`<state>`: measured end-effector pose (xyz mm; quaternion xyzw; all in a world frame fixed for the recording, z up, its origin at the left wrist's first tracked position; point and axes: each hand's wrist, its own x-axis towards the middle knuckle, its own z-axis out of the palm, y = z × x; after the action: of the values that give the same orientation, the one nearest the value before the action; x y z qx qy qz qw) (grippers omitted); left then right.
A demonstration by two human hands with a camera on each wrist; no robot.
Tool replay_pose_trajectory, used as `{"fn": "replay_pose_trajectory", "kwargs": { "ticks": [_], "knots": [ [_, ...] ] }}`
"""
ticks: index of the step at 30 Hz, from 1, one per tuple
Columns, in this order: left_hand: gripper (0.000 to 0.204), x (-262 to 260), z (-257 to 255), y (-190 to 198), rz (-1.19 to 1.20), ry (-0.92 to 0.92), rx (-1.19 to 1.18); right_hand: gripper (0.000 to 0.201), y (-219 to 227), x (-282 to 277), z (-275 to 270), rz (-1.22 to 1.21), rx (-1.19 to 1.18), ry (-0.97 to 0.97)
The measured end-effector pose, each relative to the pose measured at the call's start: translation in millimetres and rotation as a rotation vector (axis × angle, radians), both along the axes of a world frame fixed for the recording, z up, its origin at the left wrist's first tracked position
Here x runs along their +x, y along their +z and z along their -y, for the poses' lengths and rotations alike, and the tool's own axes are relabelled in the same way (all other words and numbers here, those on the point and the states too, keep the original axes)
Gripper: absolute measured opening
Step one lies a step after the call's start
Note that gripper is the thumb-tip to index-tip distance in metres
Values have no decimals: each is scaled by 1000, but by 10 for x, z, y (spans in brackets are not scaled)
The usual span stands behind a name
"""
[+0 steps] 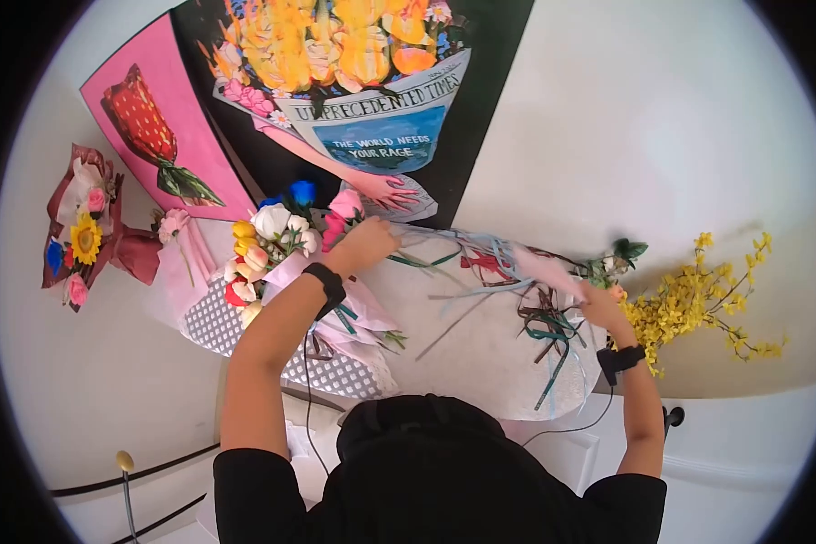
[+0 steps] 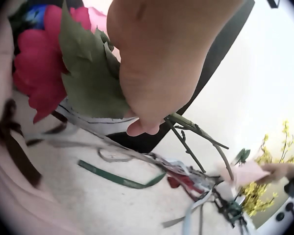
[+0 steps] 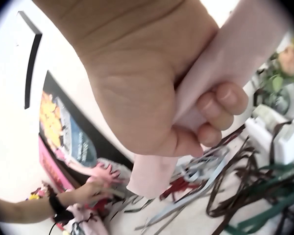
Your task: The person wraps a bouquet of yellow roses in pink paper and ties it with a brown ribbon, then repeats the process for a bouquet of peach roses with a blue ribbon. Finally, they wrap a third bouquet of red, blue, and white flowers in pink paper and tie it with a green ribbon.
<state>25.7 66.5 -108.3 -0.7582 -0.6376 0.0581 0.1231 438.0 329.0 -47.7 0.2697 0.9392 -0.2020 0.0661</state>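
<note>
My left hand (image 1: 369, 247) grips green artificial flower stems (image 2: 198, 131) at the back of the table; their lower ends stick out past the fingers. A broad green leaf (image 2: 90, 73) lies against that hand, with a deep pink flower (image 2: 39, 66) beside it. In the head view, pink blooms (image 1: 345, 207) show just above the hand. Over at the table's right end, my right hand (image 1: 600, 306) holds a roll of pale pink paper (image 3: 152, 174), fingers curled round it. One end of the roll points toward the loose ribbons.
Tangled ribbons (image 1: 546, 319) lie across the table's right half. A pink-wrapped bouquet (image 1: 286, 272) lies at the left on patterned cloth (image 1: 218, 317). Yellow blossom branches (image 1: 689, 304) stand beyond the right end. Painted flower pictures (image 1: 385, 150) lean behind; a small bouquet (image 1: 86, 238) hangs at far left.
</note>
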Motion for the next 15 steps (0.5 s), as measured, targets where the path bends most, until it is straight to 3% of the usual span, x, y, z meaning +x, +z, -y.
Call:
{"fn": "replay_pose_trajectory", "kwargs": {
  "ticks": [3, 4, 5, 7, 8, 10, 11, 13, 14, 15],
  "knots": [
    [13, 165, 17, -260, 13, -95, -33, 43, -138, -99, -91, -65, 173, -119],
    [12, 305, -16, -254, 2, -101, -61, 66, -184, -192, -33, 70, 135, -169],
    [12, 470, -78, -249, -7, -107, -92, 66, -264, -252, 89, 63, 129, -142],
    [15, 652, -227, -513, 64, -152, -106, 94, -405, -356, 365, 279, 361, -214],
    [15, 732, -173, -514, 61, -137, -107, 112, -393, -477, 434, 462, 326, -232],
    [22, 853, -70, -481, 150, -147, 276, 110, -414, -596, 577, 391, 381, -196],
    [22, 841, -28, -445, 149, -136, 273, 108, -429, -624, 663, 331, 428, -174],
    [31, 759, 48, -314, 211, -94, 232, 101, -387, -716, 793, 261, 445, -118],
    [36, 638, 154, -31, 225, 11, -83, 92, -350, -781, 857, 127, 564, -40],
    [36, 480, 277, 182, 307, 151, -243, 84, -342, -845, 926, -8, 676, 38]
  ]
}}
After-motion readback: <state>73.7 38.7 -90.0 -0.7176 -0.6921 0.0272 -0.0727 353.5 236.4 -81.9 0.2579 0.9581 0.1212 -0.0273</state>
